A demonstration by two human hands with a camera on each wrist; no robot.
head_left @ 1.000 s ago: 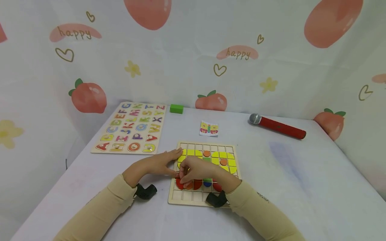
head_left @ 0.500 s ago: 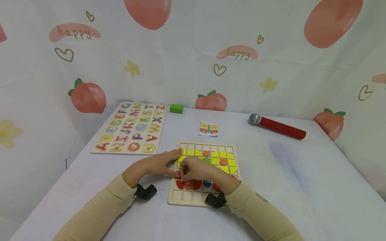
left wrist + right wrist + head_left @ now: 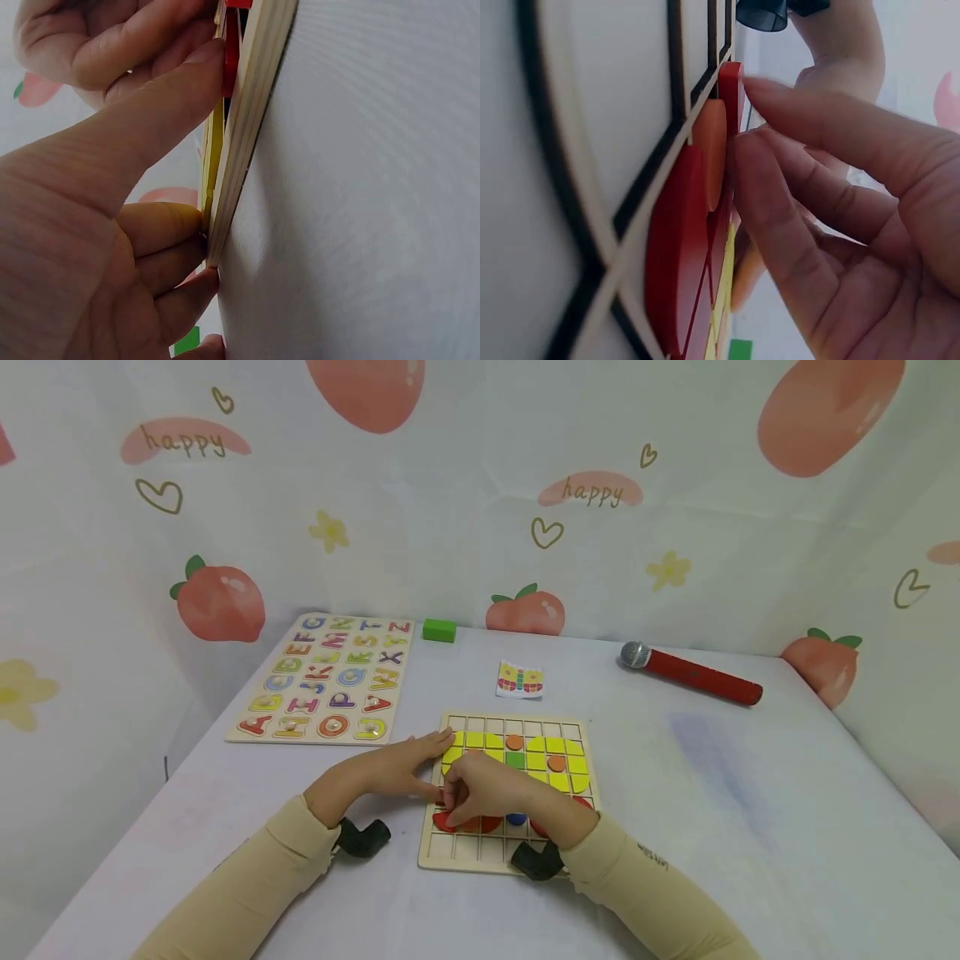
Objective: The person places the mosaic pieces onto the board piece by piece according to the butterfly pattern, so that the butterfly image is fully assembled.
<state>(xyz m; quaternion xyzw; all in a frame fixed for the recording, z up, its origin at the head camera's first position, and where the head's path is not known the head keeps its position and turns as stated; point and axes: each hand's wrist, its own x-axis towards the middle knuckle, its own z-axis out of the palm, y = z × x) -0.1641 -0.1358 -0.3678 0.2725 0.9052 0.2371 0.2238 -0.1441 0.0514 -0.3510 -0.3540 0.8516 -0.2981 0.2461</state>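
In the head view, a wooden grid board (image 3: 480, 860) carries flat yellow, red, orange, green and blue pieces. My right hand (image 3: 491, 785) bends over its lower left part and pinches a red piece (image 3: 444, 822) between thumb and index finger. Up close, that red piece (image 3: 732, 86) meets the fingertips beside an orange disc (image 3: 712, 154) and a larger red piece (image 3: 676, 255). My left hand (image 3: 386, 768) spreads along the board's left edge, its fingertips touching that edge. The left thumb (image 3: 202, 60) reaches a red piece (image 3: 231, 64) at the side.
An alphabet puzzle board (image 3: 322, 681) lies at the back left, beside a green block (image 3: 439, 631). Behind the grid board is a small butterfly picture card (image 3: 519, 680). A red microphone (image 3: 693, 677) lies to the right. A printed cloth (image 3: 450, 510) hangs behind the table.
The red piece under my right fingertips has shifted slightly left and turned, and the right thumb moved with it. My left hand stays in place.
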